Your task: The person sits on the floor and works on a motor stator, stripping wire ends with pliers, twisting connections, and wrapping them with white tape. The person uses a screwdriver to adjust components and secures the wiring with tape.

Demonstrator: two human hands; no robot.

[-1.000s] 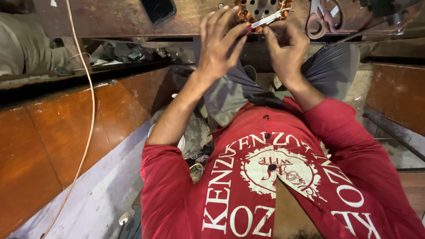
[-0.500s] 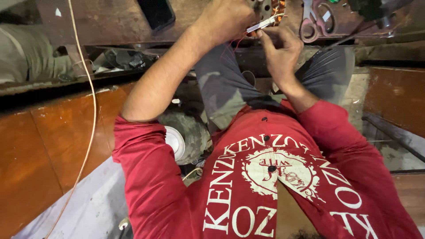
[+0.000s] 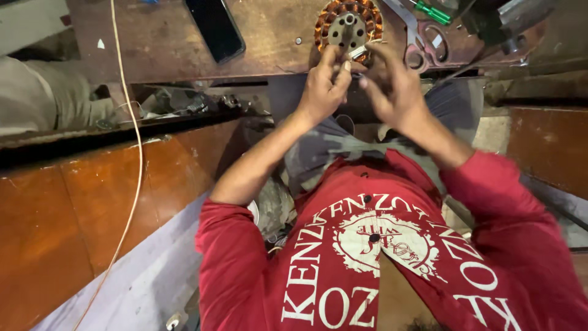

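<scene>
Copper-wound stator (image 3: 348,27) lies flat on our worn wooden bench (image 3: 269,37), close to the bench's near edge, and we take it as our landmark. Its ring of orange-brown coils surrounds a grey metal hub with small holes. Just below the stator, at its near rim, our left hand (image 3: 323,92) pinches a small pale sleeve piece (image 3: 357,53) between thumb and fingertips, the fingers drawn together around it. Our right hand (image 3: 395,92) sits just right of the left one, fingers curled loosely and spread toward the same piece; it is blurred, so we cannot tell whether it grips anything. To the stator's right lie a pair of scissors (image 3: 416,40) with grey loops, and beyond them a green-handled screwdriver (image 3: 433,12). To the stator's left, well apart, a black phone (image 3: 215,27) rests face up on the bench. Farther left still, a thin pale cord (image 3: 131,153) runs down from the bench across the reddish-brown panel (image 3: 73,233) below. Our red printed shirt (image 3: 380,257) fills the view beneath the stator.
</scene>
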